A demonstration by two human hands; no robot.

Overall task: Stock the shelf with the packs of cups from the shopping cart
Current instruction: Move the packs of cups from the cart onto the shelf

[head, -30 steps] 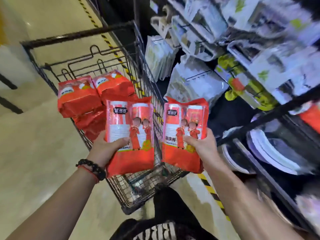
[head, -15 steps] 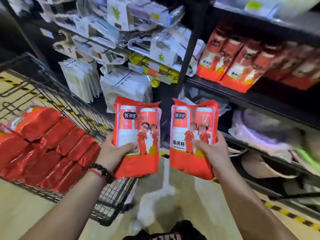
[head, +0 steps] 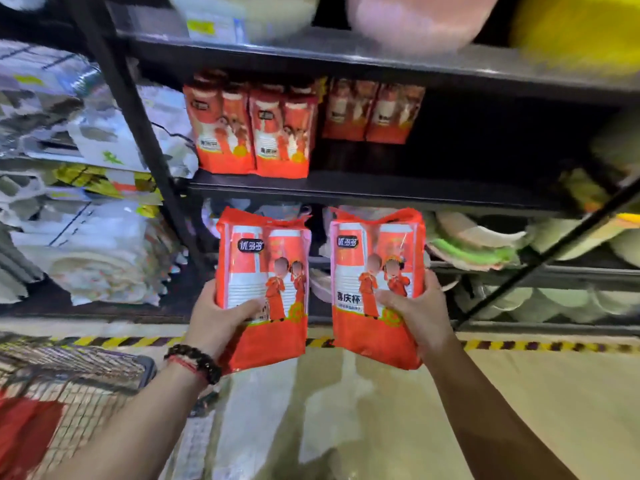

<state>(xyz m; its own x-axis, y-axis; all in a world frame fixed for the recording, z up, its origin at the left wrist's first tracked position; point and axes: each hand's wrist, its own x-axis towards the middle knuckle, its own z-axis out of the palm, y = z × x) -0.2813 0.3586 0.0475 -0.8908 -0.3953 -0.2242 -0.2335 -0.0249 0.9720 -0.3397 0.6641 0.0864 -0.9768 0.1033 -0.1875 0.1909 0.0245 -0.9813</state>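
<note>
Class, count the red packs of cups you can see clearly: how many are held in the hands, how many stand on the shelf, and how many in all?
Held in the hands: 2
Standing on the shelf: 4
Total: 6

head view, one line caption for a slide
Left hand and right hand each hold a red cup pack below the shelf stocked with matching packs.

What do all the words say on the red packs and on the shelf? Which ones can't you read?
"优多多": dark badge on the pack in the left hand.
"优多多": the same badge on the pack in the right hand.
"喜庆杯": dark red letters on the right-hand pack; the small line beneath is too small to read.
Packs on the shelf: print too blurred.
Yellow shelf tag: blurred.
</note>
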